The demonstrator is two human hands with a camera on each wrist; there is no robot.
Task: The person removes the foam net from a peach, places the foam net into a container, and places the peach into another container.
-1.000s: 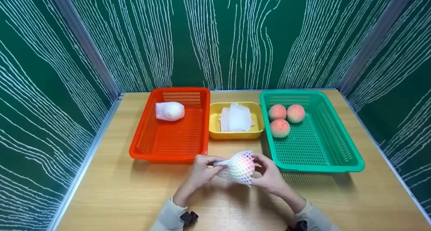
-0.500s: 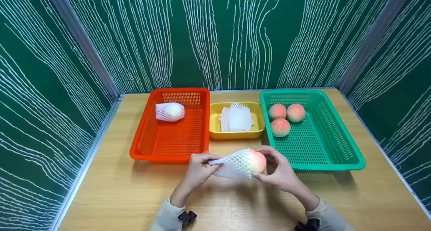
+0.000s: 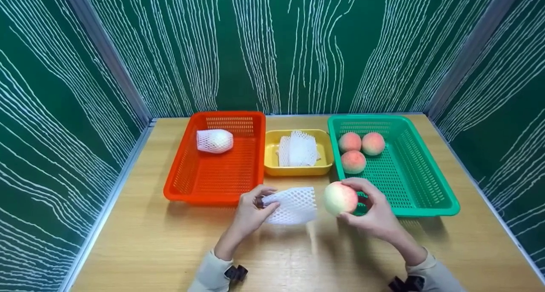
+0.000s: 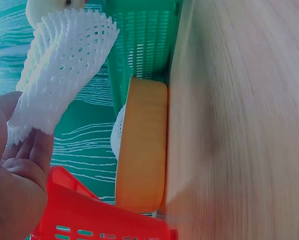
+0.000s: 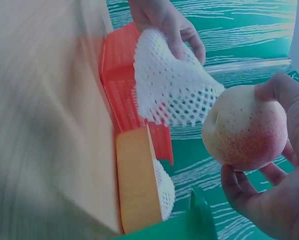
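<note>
My left hand [image 3: 249, 213] pinches one end of a white foam fruit net [image 3: 294, 205], whose other end opens toward the right. In my right hand [image 3: 377, 211] is a peach [image 3: 340, 198], gripped between thumb and fingers and bare of any net. A small gap separates the peach from the net in the head view. From the right wrist, the peach [image 5: 247, 127] shows a pale top and a red, speckled lower side, and the net [image 5: 174, 82] hangs from the left hand beyond it. The left wrist view shows the net [image 4: 64, 65] rising from the fingers.
A red basket [image 3: 172, 190] at left holds one netted fruit [image 3: 215, 141]. Between the baskets, a yellow tray [image 3: 298, 171] contains white foam nets [image 3: 303, 149]. The green basket [image 3: 425, 173] at right holds three peaches [image 3: 354, 161]. All stand on a wooden table [image 3: 149, 249].
The peach was inside the net a second ago. My right hand has drawn it out to the right, while my left hand keeps the net with little movement.
</note>
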